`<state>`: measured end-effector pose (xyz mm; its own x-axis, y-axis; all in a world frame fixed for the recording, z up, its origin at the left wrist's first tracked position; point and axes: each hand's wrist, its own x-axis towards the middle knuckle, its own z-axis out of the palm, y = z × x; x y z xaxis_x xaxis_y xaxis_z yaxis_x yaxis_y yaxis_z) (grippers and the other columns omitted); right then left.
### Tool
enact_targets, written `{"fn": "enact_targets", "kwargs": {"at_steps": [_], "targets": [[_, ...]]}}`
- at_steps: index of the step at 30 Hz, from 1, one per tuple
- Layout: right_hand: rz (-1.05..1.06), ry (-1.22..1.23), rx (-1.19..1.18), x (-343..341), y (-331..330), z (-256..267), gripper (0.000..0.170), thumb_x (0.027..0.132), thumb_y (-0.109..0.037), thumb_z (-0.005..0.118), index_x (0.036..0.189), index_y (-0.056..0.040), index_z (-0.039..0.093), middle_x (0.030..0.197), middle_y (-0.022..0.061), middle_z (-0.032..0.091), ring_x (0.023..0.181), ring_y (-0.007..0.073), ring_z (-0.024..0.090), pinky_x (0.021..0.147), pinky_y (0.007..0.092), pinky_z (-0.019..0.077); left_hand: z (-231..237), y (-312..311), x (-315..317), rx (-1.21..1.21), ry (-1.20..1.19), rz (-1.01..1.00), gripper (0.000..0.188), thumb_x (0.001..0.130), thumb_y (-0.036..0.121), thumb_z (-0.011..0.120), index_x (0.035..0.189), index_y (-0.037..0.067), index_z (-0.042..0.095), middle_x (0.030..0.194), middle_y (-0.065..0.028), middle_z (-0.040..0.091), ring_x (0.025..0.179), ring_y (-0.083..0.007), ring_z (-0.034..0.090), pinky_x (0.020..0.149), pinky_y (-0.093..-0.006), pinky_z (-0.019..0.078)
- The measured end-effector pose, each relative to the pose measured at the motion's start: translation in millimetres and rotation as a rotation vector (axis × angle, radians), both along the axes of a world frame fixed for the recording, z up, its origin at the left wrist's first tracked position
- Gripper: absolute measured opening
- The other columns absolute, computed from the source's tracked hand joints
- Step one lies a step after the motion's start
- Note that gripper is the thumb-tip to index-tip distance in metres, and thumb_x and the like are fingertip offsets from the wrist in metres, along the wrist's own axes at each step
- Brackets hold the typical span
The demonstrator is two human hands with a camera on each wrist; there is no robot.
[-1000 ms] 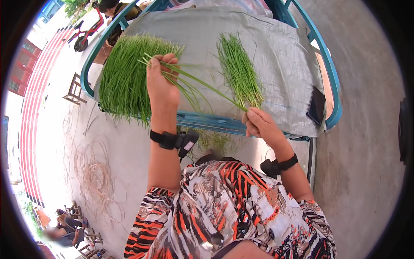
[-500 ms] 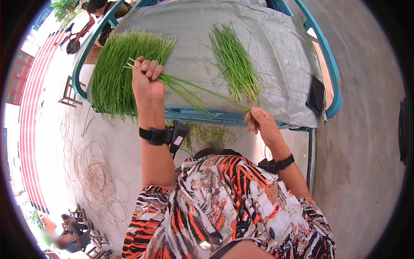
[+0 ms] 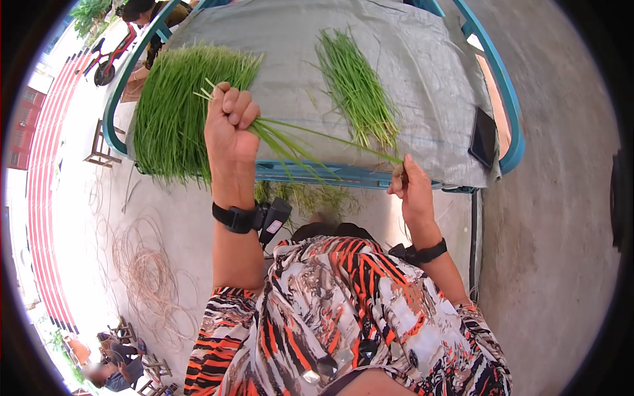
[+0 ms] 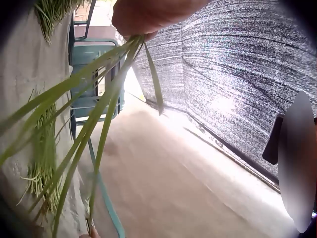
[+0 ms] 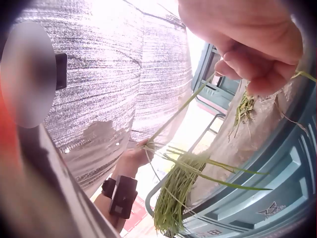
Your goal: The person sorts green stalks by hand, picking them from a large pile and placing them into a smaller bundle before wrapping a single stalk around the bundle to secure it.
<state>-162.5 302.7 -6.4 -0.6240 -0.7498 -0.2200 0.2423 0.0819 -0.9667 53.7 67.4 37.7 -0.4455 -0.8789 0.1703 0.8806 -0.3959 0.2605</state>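
Farther right now, one end of a green stalk (image 3: pixel 330 137) is pinched by the right hand (image 3: pixel 416 195), above the sheet's near edge; the left hand (image 3: pixel 230 129) curls round several stalks. Behind, a smaller bundle (image 3: pixel 358 89) and large pile (image 3: pixel 185 109) lie on the grey sheet (image 3: pixel 290 79).

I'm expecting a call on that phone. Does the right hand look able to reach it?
Probably yes: the phone lies near the right hand, with only grey sheet visible between, though that hand pinches a green blade.
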Motion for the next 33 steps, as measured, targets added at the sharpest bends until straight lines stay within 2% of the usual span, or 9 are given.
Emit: {"fn": "enact_targets", "kwargs": {"at_steps": [7, 10, 13, 16, 19, 22, 25, 28, 33], "targets": [[-0.151, -0.195, 0.037, -33, 15, -19, 0.042, 0.098, -0.04, 0.042, 0.072, -0.0086, 0.052, 0.051, -0.0008, 0.041, 0.044, 0.0086, 0.037, 0.054, 0.0276, 0.0449, 24, 13, 2, -0.098, 0.022, 0.059, 0.017, 0.1, 0.017, 0.041, 0.094, 0.004, 0.049, 0.064, 0.0032, 0.035, 0.051, -0.0054, 0.028, 0.042, -0.0204, 0.025], [-0.02, 0.05, 0.021, -37, 29, -32, 0.033, 0.095, -0.033, 0.051, 0.08, -0.0049, 0.058, 0.061, 0.0008, 0.049, 0.05, 0.0103, 0.042, 0.057, 0.0275, 0.0448, 31, 18, 7, -0.119, 0.065, -0.012, 0.016, 0.101, 0.017, 0.041, 0.095, 0.004, 0.049, 0.064, 0.0036, 0.035, 0.05, -0.0048, 0.027, 0.041, -0.0197, 0.0253], [0.041, 0.856, 0.133, -22, 21, -34, 0.02, 0.089, -0.025, 0.061, 0.093, -0.0049, 0.062, 0.078, 0.0043, 0.057, 0.058, 0.0122, 0.051, 0.057, 0.0291, 0.0447, 26, 23, 1, -0.148, -0.13, 0.011, 0.018, 0.101, 0.02, 0.041, 0.096, 0.005, 0.05, 0.066, 0.0025, 0.037, 0.057, -0.0075, 0.034, 0.046, -0.021, 0.03], [-0.052, 1.119, 0.143, -17, 15, -14, 0.023, 0.082, -0.019, 0.067, 0.101, -0.0066, 0.063, 0.09, 0.0061, 0.058, 0.066, 0.0157, 0.056, 0.06, 0.03, 0.0446, 15, 32, -14, -0.173, -0.36, 0.079, 0.02, 0.1, 0.024, 0.042, 0.097, 0.007, 0.05, 0.071, 0.001, 0.041, 0.066, -0.0109, 0.043, 0.053, -0.0231, 0.0359], [-0.17, 1.097, 0.16, -23, -3, -3, 0.021, 0.083, -0.022, 0.065, 0.099, -0.0075, 0.063, 0.09, 0.0076, 0.059, 0.068, 0.0205, 0.058, 0.061, 0.0324, 0.0449, 13, 54, -33, -0.12, -0.507, 0.056, 0.021, 0.1, 0.026, 0.043, 0.095, 0.008, 0.051, 0.077, 0.0004, 0.047, 0.068, -0.0102, 0.047, 0.054, -0.023, 0.0368], [-0.232, 1.267, 0.236, -33, -24, -2, 0.02, 0.084, -0.024, 0.063, 0.094, -0.0071, 0.064, 0.088, 0.0081, 0.06, 0.069, 0.0237, 0.059, 0.062, 0.0347, 0.0454, 1, 65, -45, -0.206, -0.642, 0.015, 0.021, 0.1, 0.028, 0.044, 0.096, 0.008, 0.051, 0.076, 0.001, 0.048, 0.064, -0.0089, 0.047, 0.052, -0.0224, 0.0352], [-0.106, 1.258, 0.313, -46, -31, -11, 0.024, 0.085, -0.028, 0.061, 0.092, -0.0057, 0.065, 0.081, 0.0088, 0.061, 0.07, 0.0198, 0.058, 0.064, 0.0322, 0.0445, -12, 68, -48, -0.22, -0.644, -0.076, 0.021, 0.1, 0.027, 0.043, 0.098, 0.007, 0.052, 0.07, 0.0028, 0.045, 0.054, -0.0048, 0.038, 0.045, -0.02, 0.0277], [-0.168, 1.078, 0.309, -46, -29, -7, 0.019, 0.087, -0.023, 0.06, 0.089, -0.0046, 0.065, 0.077, 0.0056, 0.062, 0.069, 0.0164, 0.058, 0.064, 0.0289, 0.0443, -21, 71, -47, -0.23, -0.688, -0.116, 0.02, 0.099, 0.026, 0.045, 0.098, 0.007, 0.052, 0.066, 0.0044, 0.041, 0.051, -0.0032, 0.034, 0.043, -0.0195, 0.0245], [-0.091, 0.562, 0.012, -49, -16, -6, 0.017, 0.09, -0.014, 0.058, 0.102, -0.0022, 0.06, 0.08, 0.0011, 0.061, 0.066, 0.0094, 0.056, 0.061, 0.0229, 0.0444, -23, 80, -50, -0.359, -0.89, -0.141, 0.02, 0.097, 0.025, 0.05, 0.097, 0.006, 0.055, 0.062, 0.006, 0.04, 0.052, -0.0022, 0.032, 0.045, -0.02, 0.0261]]}}
